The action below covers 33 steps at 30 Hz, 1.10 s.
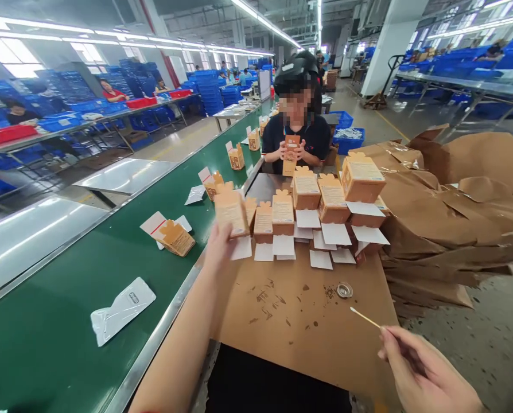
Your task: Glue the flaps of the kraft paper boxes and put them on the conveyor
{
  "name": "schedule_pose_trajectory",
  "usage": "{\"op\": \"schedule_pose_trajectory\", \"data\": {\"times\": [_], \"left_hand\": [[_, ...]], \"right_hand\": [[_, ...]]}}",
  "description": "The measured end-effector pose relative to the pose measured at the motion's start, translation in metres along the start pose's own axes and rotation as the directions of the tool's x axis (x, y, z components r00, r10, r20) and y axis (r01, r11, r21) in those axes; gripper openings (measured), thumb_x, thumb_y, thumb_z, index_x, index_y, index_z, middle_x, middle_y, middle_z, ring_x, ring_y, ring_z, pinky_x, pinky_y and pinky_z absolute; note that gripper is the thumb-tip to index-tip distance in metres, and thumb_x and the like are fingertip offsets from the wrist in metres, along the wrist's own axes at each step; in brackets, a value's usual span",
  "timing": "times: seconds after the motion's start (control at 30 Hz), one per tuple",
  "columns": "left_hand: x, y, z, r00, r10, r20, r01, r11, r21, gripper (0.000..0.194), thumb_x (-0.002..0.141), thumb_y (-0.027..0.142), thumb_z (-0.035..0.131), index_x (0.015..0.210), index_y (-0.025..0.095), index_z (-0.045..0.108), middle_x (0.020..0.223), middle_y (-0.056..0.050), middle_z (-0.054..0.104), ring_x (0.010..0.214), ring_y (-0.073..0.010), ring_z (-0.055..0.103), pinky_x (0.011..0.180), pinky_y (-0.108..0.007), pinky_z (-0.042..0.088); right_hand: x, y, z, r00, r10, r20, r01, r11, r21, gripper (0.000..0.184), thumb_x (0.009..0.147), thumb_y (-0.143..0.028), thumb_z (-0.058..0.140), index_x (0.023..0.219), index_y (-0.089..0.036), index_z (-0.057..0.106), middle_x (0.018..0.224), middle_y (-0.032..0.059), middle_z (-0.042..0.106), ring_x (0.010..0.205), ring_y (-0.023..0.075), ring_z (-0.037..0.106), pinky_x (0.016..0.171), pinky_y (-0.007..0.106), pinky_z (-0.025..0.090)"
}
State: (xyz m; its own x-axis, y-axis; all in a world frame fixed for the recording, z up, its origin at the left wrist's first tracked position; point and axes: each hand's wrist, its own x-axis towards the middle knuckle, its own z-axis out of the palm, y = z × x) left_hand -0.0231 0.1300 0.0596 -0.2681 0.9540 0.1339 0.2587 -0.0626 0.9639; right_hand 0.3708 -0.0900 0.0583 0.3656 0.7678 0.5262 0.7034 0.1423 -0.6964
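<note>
Pinching a wooden swab between finger and thumb, the right hand sits just beside the near edge of a brown cardboard sheet, while the left hand grips a kraft carton from below, most of its fingers hidden behind the box. A small round metal dish lies on the sheet between them. Beyond it, five more cartons stand in a cluster, a sixth is half hidden by the held one, and overlapping white cards make an exact count impossible. Left, a green conveyor belt carries five cartons and a white pouch. Across the sheet, a co-worker holds a carton in both hands. Kraft paper is heaped right; blue crates blur into uncountable stacks.
</note>
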Motion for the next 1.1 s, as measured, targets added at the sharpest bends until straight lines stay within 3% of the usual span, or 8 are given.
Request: {"op": "schedule_pose_trajectory", "data": {"times": [0.13, 0.27, 0.43, 0.6, 0.7, 0.8, 0.9, 1.1], "left_hand": [[-0.070, -0.024, -0.019, 0.976, -0.165, 0.140, 0.206, 0.908, -0.365, 0.075, 0.082, 0.068, 0.098, 0.140, 0.023, 0.079, 0.152, -0.018, 0.086, 0.144, -0.0449, 0.082, 0.116, -0.058, 0.070], [-0.106, -0.040, -0.019, 0.914, -0.280, 0.295, 0.366, 0.881, -0.299, 0.084, 0.065, 0.059, 0.115, 0.131, 0.023, 0.080, 0.142, -0.019, 0.089, 0.136, -0.0454, 0.086, 0.117, -0.060, 0.070], [-0.102, -0.043, -0.019, 0.884, -0.275, 0.377, 0.376, 0.899, -0.226, 0.087, 0.066, 0.058, 0.117, 0.136, 0.024, 0.078, 0.138, -0.018, 0.090, 0.133, -0.0426, 0.087, 0.118, -0.060, 0.071], [-0.097, -0.046, -0.023, 0.874, -0.254, 0.414, 0.379, 0.891, -0.252, 0.085, 0.065, 0.053, 0.119, 0.133, 0.023, 0.078, 0.136, -0.017, 0.091, 0.130, -0.0408, 0.088, 0.118, -0.059, 0.071], [-0.100, -0.047, -0.023, 0.865, -0.248, 0.436, 0.389, 0.881, -0.270, 0.085, 0.066, 0.050, 0.119, 0.135, 0.023, 0.077, 0.138, -0.017, 0.090, 0.130, -0.0398, 0.088, 0.117, -0.057, 0.071], [-0.104, -0.047, -0.023, 0.875, -0.232, 0.425, 0.364, 0.895, -0.259, 0.089, 0.068, 0.048, 0.118, 0.142, 0.023, 0.076, 0.143, -0.017, 0.088, 0.135, -0.0397, 0.086, 0.117, -0.056, 0.070], [-0.105, -0.049, -0.024, 0.882, -0.221, 0.417, 0.340, 0.909, -0.239, 0.091, 0.070, 0.048, 0.117, 0.146, 0.024, 0.075, 0.144, -0.017, 0.088, 0.137, -0.0396, 0.085, 0.117, -0.054, 0.070], [-0.104, -0.051, -0.023, 0.879, -0.190, 0.438, 0.325, 0.910, -0.257, 0.090, 0.072, 0.050, 0.115, 0.147, 0.025, 0.073, 0.145, -0.017, 0.087, 0.135, -0.0387, 0.086, 0.116, -0.053, 0.070]], "right_hand": [[0.022, 0.011, 0.023, 0.988, -0.154, 0.001, 0.154, 0.984, -0.091, 0.051, 0.119, -0.060, 0.067, 0.084, -0.028, 0.086, 0.072, 0.0046, 0.081, 0.055, 0.0181, 0.072, 0.062, 0.030, 0.064], [0.029, 0.032, 0.045, 0.975, -0.185, 0.119, 0.203, 0.967, -0.155, 0.053, 0.123, -0.057, 0.058, 0.090, -0.026, 0.085, 0.077, 0.0047, 0.081, 0.062, 0.0166, 0.073, 0.062, 0.028, 0.057], [0.033, 0.041, 0.045, 0.970, -0.177, 0.168, 0.209, 0.959, -0.193, 0.054, 0.122, -0.059, 0.057, 0.090, -0.026, 0.084, 0.076, 0.0047, 0.080, 0.062, 0.0180, 0.072, 0.062, 0.029, 0.055], [0.017, 0.011, 0.048, 0.979, -0.194, 0.061, 0.198, 0.978, -0.062, 0.034, 0.118, -0.044, 0.073, 0.092, -0.026, 0.086, 0.072, 0.0016, 0.078, 0.057, 0.0166, 0.070, 0.064, 0.030, 0.060], [-0.007, -0.020, 0.076, 0.958, -0.226, 0.179, 0.198, 0.967, 0.163, 0.022, 0.117, -0.034, 0.077, 0.100, -0.026, 0.087, 0.079, 0.0010, 0.082, 0.057, 0.0154, 0.072, 0.061, 0.027, 0.062], [-0.030, -0.045, 0.118, 0.905, -0.267, 0.332, 0.180, 0.946, 0.269, 0.032, 0.121, -0.027, 0.064, 0.097, -0.025, 0.085, 0.077, 0.0018, 0.078, 0.058, 0.0144, 0.069, 0.059, 0.025, 0.061], [-0.041, -0.056, 0.155, 0.876, -0.307, 0.371, 0.204, 0.934, 0.292, 0.038, 0.122, -0.027, 0.058, 0.095, -0.024, 0.084, 0.076, 0.0029, 0.077, 0.061, 0.0149, 0.070, 0.062, 0.025, 0.062], [-0.040, -0.056, 0.173, 0.853, -0.360, 0.378, 0.253, 0.919, 0.303, 0.039, 0.122, -0.023, 0.056, 0.092, -0.025, 0.082, 0.076, 0.0018, 0.075, 0.064, 0.0159, 0.071, 0.064, 0.025, 0.060]]}}
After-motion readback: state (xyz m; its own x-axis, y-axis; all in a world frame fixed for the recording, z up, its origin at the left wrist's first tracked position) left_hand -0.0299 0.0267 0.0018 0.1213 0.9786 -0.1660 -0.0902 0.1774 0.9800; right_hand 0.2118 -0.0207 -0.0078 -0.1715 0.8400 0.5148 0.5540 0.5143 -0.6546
